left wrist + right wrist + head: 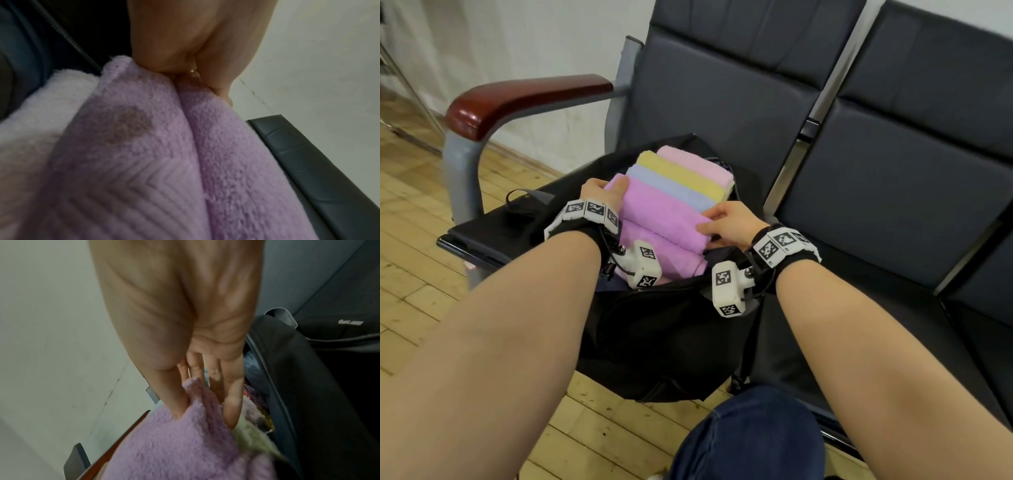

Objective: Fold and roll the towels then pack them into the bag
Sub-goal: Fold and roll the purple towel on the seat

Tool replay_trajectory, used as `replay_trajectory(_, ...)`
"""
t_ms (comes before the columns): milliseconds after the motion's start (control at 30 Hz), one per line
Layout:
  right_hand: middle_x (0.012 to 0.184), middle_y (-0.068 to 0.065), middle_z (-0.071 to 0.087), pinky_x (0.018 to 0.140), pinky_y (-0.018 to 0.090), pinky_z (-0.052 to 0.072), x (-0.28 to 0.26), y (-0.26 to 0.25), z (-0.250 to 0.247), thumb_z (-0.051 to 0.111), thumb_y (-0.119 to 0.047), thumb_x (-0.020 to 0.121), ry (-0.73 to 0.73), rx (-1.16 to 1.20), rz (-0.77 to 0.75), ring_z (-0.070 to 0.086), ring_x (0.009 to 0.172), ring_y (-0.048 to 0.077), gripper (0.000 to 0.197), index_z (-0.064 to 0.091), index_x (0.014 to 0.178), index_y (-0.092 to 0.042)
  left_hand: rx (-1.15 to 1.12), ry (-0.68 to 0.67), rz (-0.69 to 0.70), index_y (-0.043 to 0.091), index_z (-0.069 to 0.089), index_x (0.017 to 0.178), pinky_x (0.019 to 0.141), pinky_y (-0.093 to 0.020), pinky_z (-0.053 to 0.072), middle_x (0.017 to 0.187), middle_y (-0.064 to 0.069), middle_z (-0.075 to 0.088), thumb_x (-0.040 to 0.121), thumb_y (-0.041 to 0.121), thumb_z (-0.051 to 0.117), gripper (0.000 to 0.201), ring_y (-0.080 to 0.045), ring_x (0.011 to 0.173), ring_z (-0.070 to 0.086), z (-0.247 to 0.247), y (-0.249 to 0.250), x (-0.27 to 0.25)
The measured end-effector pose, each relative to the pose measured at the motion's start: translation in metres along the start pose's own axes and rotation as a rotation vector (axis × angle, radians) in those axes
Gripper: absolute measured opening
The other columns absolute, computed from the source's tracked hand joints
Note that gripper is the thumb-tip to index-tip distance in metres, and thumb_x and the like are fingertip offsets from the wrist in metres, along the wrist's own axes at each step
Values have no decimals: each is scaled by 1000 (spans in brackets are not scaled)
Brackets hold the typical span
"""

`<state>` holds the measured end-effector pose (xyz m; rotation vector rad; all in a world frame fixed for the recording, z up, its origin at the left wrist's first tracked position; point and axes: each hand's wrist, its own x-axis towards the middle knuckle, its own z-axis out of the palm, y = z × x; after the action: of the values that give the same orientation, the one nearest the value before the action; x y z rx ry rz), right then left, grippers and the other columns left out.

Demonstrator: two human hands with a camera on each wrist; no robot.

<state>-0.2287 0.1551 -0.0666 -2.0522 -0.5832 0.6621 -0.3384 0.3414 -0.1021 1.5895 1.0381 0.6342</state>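
An open black bag (654,329) sits on the left seat of a bench. Inside it lie rolled towels side by side: pink (695,164) farthest, then yellow (681,180), pale blue (671,195), and a purple towel (657,216) (144,146) (174,451) on top nearest me. Another pink towel (678,263) lies under it. My left hand (602,188) (185,65) grips the purple roll's left end. My right hand (722,221) (205,402) pinches its right end between thumb and fingers.
The bench has dark padded seats (893,205) and a grey frame with a red-brown armrest (517,99) at the left. A black strap (524,202) lies on the seat beside the bag. Wooden floor (421,240) lies to the left; my knee in blue jeans (750,435) is below.
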Motion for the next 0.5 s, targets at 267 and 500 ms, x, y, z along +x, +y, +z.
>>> replay_trajectory(267,81,5,58,65,32,59,3,7,-1,72,-9,83,41,-107,-53,61,73,18,17,59,93,-8,83,-7,-33,16,55,75,64,-30,41,69,-2,52,85,52,53,38,-23,63,51,0,1,3)
replay_trajectory(500,75,-1,60,53,22,41,-18,0,-42,71,-30,85,109,-279,-80,54,64,12,22,55,76,-17,441,205,-56,4,49,125,107,-45,35,129,-17,50,80,36,61,56,-35,121,48,1,45,-20)
